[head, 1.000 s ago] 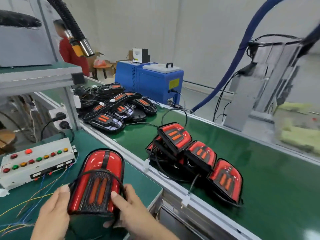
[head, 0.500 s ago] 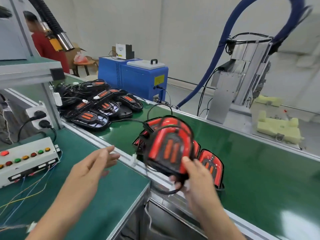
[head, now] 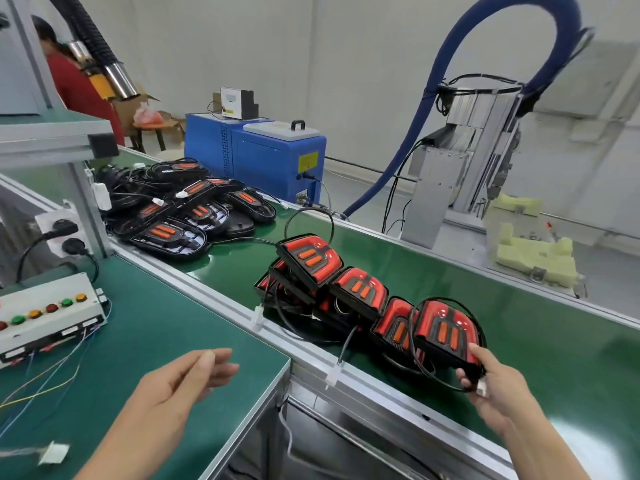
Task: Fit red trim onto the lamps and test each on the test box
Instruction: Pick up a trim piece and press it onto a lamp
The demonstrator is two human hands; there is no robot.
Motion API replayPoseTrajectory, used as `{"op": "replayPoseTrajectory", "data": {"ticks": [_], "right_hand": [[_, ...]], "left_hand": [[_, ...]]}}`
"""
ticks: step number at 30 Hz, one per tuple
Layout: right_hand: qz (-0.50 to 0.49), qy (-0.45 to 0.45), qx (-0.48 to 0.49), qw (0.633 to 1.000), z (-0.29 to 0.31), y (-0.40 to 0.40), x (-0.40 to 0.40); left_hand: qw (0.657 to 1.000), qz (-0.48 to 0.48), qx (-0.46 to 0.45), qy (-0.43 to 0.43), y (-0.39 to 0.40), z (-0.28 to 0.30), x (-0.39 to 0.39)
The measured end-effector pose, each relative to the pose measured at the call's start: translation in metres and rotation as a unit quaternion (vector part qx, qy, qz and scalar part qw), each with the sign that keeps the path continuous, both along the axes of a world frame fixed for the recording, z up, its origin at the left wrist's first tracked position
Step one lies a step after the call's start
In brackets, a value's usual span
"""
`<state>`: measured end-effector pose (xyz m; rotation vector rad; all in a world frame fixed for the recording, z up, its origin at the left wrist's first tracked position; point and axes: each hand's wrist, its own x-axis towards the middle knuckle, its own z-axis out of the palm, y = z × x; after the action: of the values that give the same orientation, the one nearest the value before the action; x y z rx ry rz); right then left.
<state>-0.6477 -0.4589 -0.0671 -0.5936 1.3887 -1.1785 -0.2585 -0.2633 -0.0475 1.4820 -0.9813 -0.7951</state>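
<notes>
My right hand point(head: 493, 386) grips the lower edge of a red-trimmed lamp point(head: 446, 332) with a black cable looped round it, at the right end of a row of red-trimmed lamps point(head: 358, 289) on the green conveyor belt point(head: 554, 358). My left hand point(head: 180, 382) hovers over the green bench point(head: 156, 327) with relaxed fingers, holding nothing. The white test box point(head: 48, 318) with coloured buttons sits at the bench's left. A pile of black lamps without red trim point(head: 180, 216) lies further up the belt.
A white connector point(head: 52, 452) and loose coloured wires lie on the bench near the test box. A blue machine point(head: 256, 154), a metal rig with a blue hose point(head: 464, 161) and yellow foam blocks point(head: 535, 254) stand beyond the belt. A person in red point(head: 76, 84) is at far left.
My right hand has carried the red-trimmed lamp from the bench to the right end of the row on the belt. My left hand let go of it and now hovers over the bench.
</notes>
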Motion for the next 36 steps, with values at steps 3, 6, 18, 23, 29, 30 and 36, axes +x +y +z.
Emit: {"op": "replayPoseTrajectory", "data": {"ticks": [3,6,18,23,29,30,36], "right_hand": [[-0.018,0.036,0.006,0.999,-0.002,-0.003,-0.004],[-0.035,0.065,0.021,0.997,-0.007,-0.001,-0.023],[0.038,0.493,0.014,0.869,-0.029,0.003,-0.026],[0.062,0.563,0.074,0.821,-0.033,0.002,-0.027],[0.010,0.655,-0.022,0.755,-0.006,0.021,-0.004],[-0.005,0.646,-0.087,0.759,0.001,0.026,0.010],[0.078,0.435,-0.450,0.776,0.040,0.090,0.162]], "left_hand": [[1.000,0.013,0.004,0.007,0.008,-0.003,0.003],[0.999,0.033,0.007,0.017,0.014,-0.006,0.008],[0.999,0.052,0.013,0.009,0.019,-0.004,0.014],[0.997,0.077,0.004,0.005,0.036,-0.001,0.029],[0.995,0.098,0.017,0.011,0.053,-0.001,0.039],[0.995,0.098,0.022,0.010,0.056,0.000,0.040],[0.992,0.111,0.058,-0.021,0.080,0.002,0.054]]}}
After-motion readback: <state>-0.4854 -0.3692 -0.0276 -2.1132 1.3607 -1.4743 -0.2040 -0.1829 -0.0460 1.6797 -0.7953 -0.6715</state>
